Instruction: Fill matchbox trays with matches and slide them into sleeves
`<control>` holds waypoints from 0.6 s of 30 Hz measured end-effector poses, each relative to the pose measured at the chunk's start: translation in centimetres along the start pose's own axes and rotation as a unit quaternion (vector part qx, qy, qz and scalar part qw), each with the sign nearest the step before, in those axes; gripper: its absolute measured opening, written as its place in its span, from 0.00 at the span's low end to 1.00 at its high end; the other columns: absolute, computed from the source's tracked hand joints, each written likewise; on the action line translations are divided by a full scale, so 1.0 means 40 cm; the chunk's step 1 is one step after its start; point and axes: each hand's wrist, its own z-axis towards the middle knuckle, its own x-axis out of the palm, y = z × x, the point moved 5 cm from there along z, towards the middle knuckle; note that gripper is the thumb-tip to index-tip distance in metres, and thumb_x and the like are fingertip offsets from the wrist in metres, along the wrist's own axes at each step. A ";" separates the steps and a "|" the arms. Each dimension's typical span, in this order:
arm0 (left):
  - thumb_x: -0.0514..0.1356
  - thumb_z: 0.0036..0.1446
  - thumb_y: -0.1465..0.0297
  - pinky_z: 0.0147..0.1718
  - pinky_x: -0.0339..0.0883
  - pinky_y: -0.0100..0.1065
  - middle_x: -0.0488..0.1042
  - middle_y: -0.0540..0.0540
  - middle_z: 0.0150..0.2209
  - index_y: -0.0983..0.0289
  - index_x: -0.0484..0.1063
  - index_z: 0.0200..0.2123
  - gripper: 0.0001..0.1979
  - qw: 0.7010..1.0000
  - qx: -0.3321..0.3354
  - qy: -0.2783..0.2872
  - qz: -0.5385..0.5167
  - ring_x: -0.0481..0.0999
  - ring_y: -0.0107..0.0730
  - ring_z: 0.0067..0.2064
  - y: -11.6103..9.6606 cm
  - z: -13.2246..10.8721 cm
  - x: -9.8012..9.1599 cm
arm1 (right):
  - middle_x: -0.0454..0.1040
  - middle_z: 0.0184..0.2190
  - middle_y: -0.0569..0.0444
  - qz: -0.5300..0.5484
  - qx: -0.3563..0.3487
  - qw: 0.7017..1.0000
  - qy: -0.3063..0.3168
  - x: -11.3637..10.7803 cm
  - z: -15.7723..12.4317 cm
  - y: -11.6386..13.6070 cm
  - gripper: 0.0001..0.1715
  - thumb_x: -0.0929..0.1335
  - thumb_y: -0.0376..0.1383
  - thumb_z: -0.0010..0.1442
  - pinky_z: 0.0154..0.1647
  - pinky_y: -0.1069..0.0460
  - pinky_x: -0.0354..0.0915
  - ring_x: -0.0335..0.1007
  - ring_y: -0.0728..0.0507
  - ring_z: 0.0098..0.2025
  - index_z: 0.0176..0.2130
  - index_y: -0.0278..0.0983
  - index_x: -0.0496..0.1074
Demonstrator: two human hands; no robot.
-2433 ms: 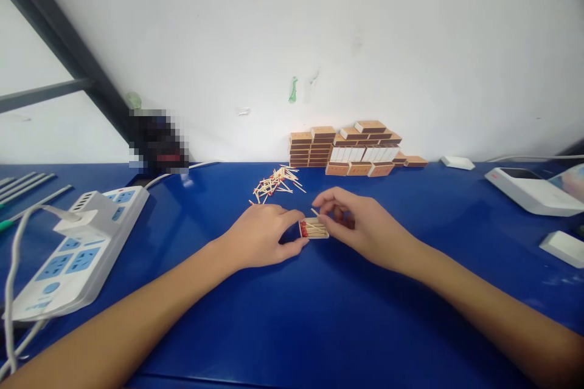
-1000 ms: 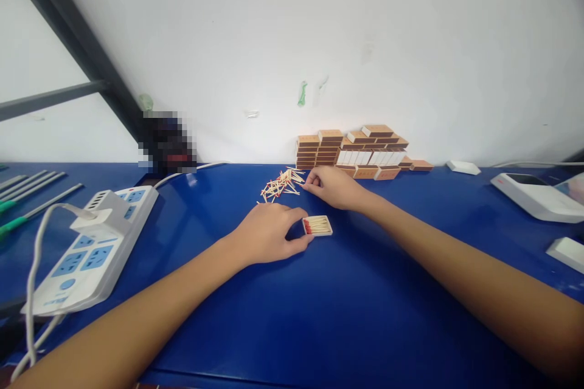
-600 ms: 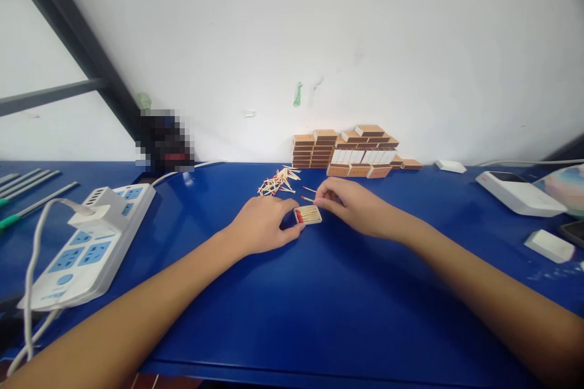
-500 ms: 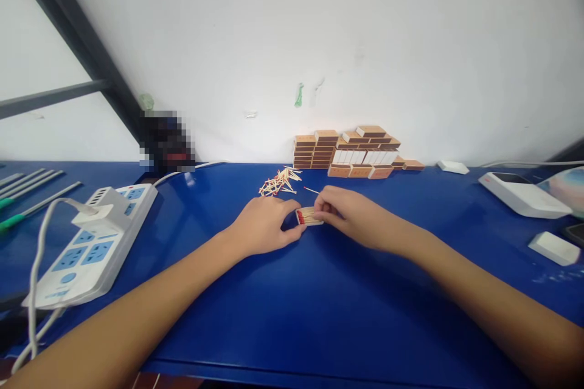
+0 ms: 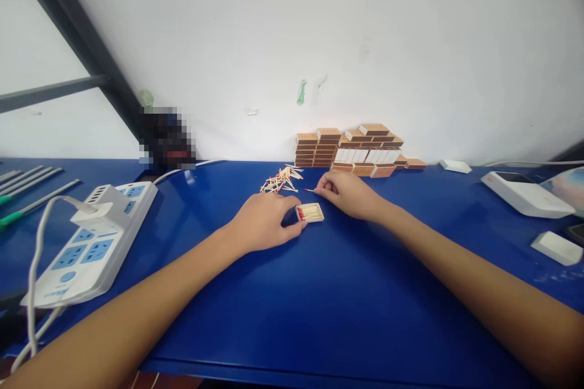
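Note:
A small open matchbox tray [image 5: 312,219] lies on the blue table, with several matches [image 5: 311,212] inside, their red heads toward the left. Thumb and fingers of my left hand [image 5: 269,222] grip the tray's left end. Beyond and right of the tray, my right hand [image 5: 343,193] has its fingertips pinched at the plain end of a single match [image 5: 309,189], whose red head points left. A loose heap of matches [image 5: 280,180] is spread on the table behind my left hand.
Stacked matchboxes [image 5: 319,149] stand against the wall at the back. On the left are a white power strip [image 5: 103,267] with cables and some green-handled rods [image 5: 41,203]. A white device [image 5: 524,194] and a white block [image 5: 556,248] lie at right.
My right hand has left the tray and moved up and back to the single match, closing on its end. My left hand stays at the tray.

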 end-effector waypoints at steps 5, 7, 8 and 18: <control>0.61 0.64 0.56 0.26 0.53 0.33 0.75 0.49 0.25 0.58 0.80 0.48 0.16 1.000 -0.004 0.010 -0.028 0.70 0.30 0.24 -0.006 0.001 0.004 | 0.74 0.33 0.50 0.020 -0.031 0.999 0.001 -0.034 -0.046 0.048 0.11 0.66 0.40 0.68 0.35 0.49 0.60 0.67 0.44 0.34 0.35 0.38 0.72; 0.61 0.63 0.58 0.26 0.52 0.32 0.74 0.49 0.24 0.59 0.80 0.48 0.16 0.999 -0.012 0.011 -0.029 0.70 0.29 0.24 -0.004 0.003 0.003 | 0.74 0.34 0.51 0.040 -0.045 0.998 0.017 -0.044 -0.075 0.080 0.12 0.65 0.41 0.70 0.35 0.50 0.60 0.67 0.44 0.34 0.37 0.38 0.72; 0.61 0.63 0.58 0.25 0.52 0.32 0.74 0.49 0.24 0.60 0.80 0.48 0.16 0.999 -0.015 0.011 -0.028 0.70 0.29 0.24 -0.002 0.005 0.002 | 0.74 0.35 0.51 0.044 -0.049 0.997 0.031 -0.045 -0.089 0.094 0.12 0.65 0.41 0.70 0.35 0.50 0.60 0.67 0.45 0.34 0.37 0.38 0.72; 0.61 0.64 0.57 0.27 0.56 0.33 0.76 0.50 0.26 0.60 0.79 0.48 0.16 0.998 0.043 0.035 -0.026 0.76 0.34 0.29 -0.029 -0.007 0.016 | 0.75 0.31 0.54 0.023 -0.046 0.999 0.014 -0.041 -0.002 0.132 0.05 0.70 0.35 0.64 0.33 0.51 0.60 0.67 0.47 0.31 0.36 0.38 0.76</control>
